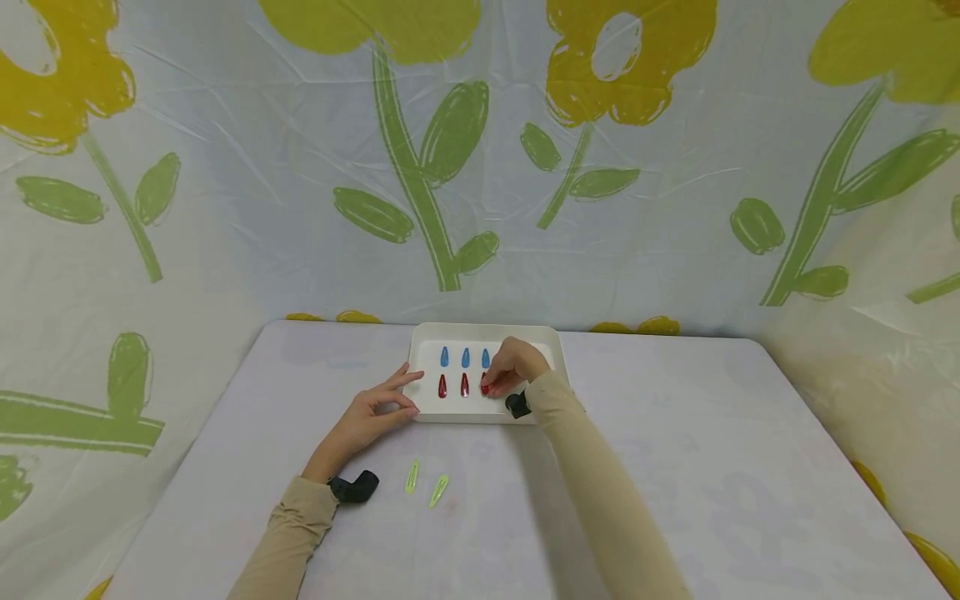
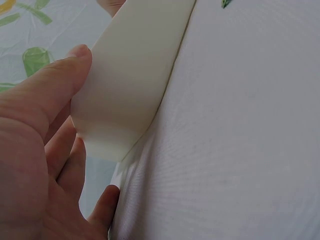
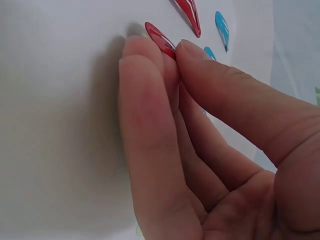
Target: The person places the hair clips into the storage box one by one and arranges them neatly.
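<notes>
My right hand (image 1: 517, 363) pinches a red snap hair clip (image 3: 161, 41) between thumb and fingertips, low over the white tray (image 1: 551, 350). Fingers hide part of this clip in the head view. To its left in the tray lie two more red hair clips, the middle one (image 1: 465, 385) and the left one (image 1: 442, 386). Behind them is a row of blue hair clips (image 1: 466, 357). My left hand (image 1: 371, 412) rests at the tray's near left corner, fingers spread and thumb touching its outer wall (image 2: 135, 65).
Two light green hair clips, one (image 1: 412, 477) left of the other (image 1: 438, 491), lie on the pale tablecloth (image 1: 675, 467) in front of the tray. A flower-printed curtain (image 1: 510, 275) rises right behind the tray.
</notes>
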The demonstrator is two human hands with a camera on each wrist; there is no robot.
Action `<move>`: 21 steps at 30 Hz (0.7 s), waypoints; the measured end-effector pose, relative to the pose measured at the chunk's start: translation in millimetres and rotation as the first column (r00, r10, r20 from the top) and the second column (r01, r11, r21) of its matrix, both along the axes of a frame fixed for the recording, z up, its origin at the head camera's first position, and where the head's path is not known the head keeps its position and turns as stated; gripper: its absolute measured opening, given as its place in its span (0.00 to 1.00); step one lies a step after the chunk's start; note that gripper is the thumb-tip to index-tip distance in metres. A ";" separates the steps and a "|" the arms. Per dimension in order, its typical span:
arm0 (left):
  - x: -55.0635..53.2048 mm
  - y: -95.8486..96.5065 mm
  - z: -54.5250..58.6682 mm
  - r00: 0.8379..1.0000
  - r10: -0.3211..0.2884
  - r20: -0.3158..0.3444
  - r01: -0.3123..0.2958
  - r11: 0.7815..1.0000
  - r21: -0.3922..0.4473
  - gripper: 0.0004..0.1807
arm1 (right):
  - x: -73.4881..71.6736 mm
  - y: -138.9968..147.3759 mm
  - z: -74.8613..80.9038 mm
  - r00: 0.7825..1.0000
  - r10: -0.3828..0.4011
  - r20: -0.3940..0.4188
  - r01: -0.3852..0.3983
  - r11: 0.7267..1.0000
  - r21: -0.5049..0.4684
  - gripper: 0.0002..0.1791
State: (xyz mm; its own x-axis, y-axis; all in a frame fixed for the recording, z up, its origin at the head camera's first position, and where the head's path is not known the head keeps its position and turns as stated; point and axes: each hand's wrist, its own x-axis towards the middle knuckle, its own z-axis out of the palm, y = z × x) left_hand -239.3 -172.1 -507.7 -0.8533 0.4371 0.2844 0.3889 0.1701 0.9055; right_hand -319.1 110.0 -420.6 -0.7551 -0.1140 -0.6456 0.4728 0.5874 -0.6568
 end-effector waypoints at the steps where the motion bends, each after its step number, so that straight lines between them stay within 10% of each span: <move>1: 0.2 0.1 0.2 1.000 0.000 0.001 0.000 1.000 -0.002 0.02 | 0.3 -0.2 -0.1 1.000 -0.001 0.000 0.001 1.000 0.002 0.03; 21: 0.0 0.0 0.6 1.000 -0.003 -0.003 0.003 1.000 -0.011 0.02 | -4.3 -4.8 -12.9 0.999 -0.025 -0.040 0.031 0.988 0.152 0.06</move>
State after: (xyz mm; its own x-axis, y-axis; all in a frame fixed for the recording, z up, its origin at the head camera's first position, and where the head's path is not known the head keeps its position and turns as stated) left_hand -239.4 -172.1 -507.2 -0.8514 0.4424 0.2818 0.3917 0.1790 0.9025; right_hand -323.4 105.2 -433.5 -0.7806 0.0053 -0.6250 0.4673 0.6690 -0.5780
